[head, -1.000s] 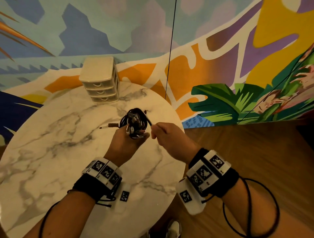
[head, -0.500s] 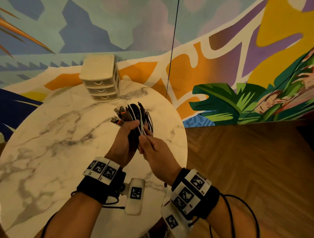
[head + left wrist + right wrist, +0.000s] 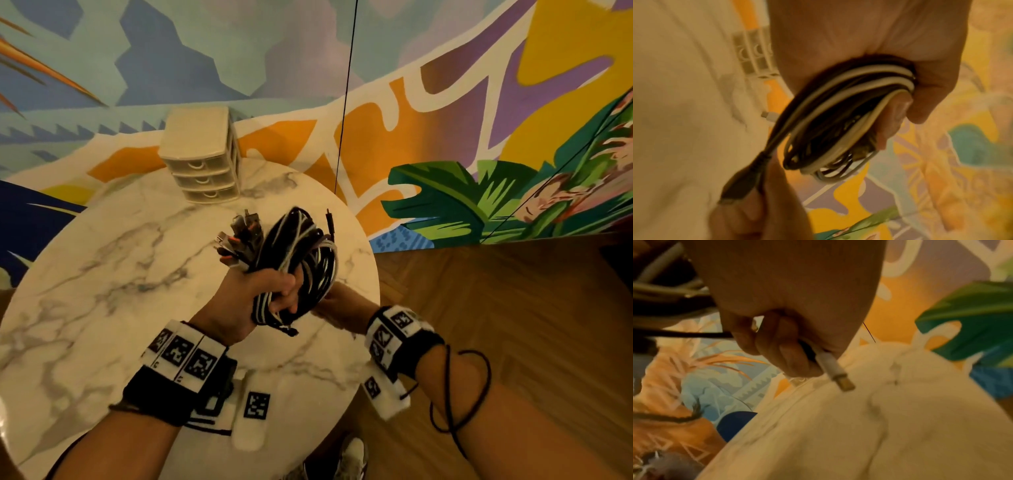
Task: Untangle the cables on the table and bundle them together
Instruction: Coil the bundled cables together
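Observation:
A bundle of black and white cables is held up over the round marble table. My left hand grips its lower part in a fist, and several plugs stick out above that hand. In the left wrist view the looped cables run through my curled left hand. My right hand sits to the right of the bundle, partly hidden behind it. Seen from the right wrist, my right hand has its fingers curled round a white cable end with a USB plug.
A small cream drawer unit stands at the table's far edge against the painted wall. A thin black line hangs down behind the table. Wooden floor lies to the right, and a shoe shows below the table edge.
My right hand has gone from in front of the bundle to its right side, lower down. The left hand has tilted the bundle so the loops fan upward.

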The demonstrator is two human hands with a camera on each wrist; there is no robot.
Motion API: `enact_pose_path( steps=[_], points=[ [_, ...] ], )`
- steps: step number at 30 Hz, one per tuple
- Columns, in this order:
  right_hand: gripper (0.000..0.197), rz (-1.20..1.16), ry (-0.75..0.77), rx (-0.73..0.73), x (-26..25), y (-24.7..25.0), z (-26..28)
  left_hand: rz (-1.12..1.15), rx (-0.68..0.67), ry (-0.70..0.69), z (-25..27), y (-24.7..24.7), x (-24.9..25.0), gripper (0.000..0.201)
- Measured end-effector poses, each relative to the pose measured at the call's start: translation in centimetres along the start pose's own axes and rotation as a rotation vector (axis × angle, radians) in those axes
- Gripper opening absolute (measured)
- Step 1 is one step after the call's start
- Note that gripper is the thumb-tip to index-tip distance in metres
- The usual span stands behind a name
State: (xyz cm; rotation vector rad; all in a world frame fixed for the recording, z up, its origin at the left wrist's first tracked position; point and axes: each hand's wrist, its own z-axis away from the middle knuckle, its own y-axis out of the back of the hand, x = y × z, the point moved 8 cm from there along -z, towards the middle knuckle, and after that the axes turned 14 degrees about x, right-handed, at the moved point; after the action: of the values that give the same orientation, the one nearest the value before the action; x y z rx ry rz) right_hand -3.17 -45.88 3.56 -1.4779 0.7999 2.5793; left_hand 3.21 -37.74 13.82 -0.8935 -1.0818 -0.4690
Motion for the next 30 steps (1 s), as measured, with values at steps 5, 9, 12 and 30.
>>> enact_pose_path(
  steps=[5,9,12,30],
  points=[
    [0.042,0.119,-0.006,-0.103,-1.7,2.5,0.2,-0.257,0.224,-0.093,-0.1,1.9,0.3,0.032],
    [0.032,-0.1,-0.108,-0.19,-2.3,2.2,1.1,-0.49,0.227,-0.168,0.4,2.0,0.7,0.029],
    [0.036,-0.174,-0.168,-0.127,-3.4,2.0,1.6,-0.66,0.193,-0.268,0.7,0.7,0.7,0.007],
    [0.035,-0.212,0.125,0.077,-7.1,1.9,1.6,0.058,0.245,-0.117,-0.3,2.8,0.1,0.008]
  ],
)
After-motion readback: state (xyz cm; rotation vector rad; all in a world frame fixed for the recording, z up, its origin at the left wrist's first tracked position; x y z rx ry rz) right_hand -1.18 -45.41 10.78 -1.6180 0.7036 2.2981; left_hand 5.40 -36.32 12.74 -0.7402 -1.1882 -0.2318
